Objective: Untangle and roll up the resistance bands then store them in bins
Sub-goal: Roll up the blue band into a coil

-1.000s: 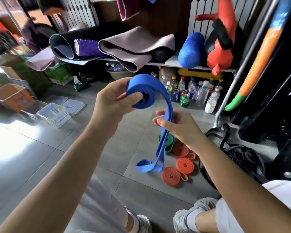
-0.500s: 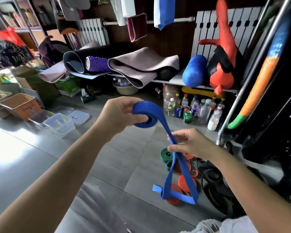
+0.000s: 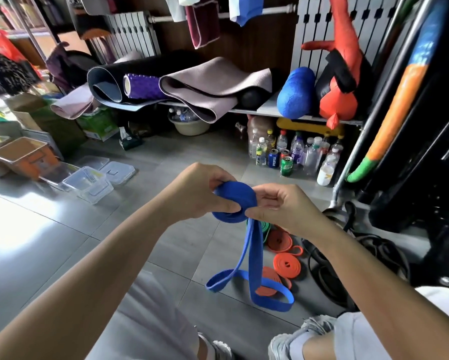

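Currently mid-roll, by the look of it. Holds the blue band [image 3: 235, 203] up over the floor [image 3: 62, 229], mid-scene, as a half-wound coil. Grips that coil in the left hand [image 3: 200, 196], thumb and fingers [image 3: 216, 179] curled round it. Pinches the coil's right edge with the right hand [image 3: 283, 206], fingers curled onto the strip at the tail's exit point. Leaves a long doubled tail [image 3: 254, 258] hanging low toward the floor, contact not clear, in front of the orange rolled bands [image 3: 287, 266] and a green band [image 3: 266, 227].

Likely trouble: could spring open on any slackening of either grip, being stretchy rubber. Could wind in a twist, given crossed strands low in the tail. Could snag the trailing loop on the orange rolls, on the black tangle [image 3: 348, 258] just to the right, or on a shoe [image 3: 303, 333] nearby.

For room: open tiles left and near. Clear bins [image 3: 88, 183] well apart on the far left, lids [image 3: 119, 172] just beside. Crowded on the right by dark equipment, and at the far side by bottles [image 3: 296, 149] under a shelf [image 3: 283, 110].
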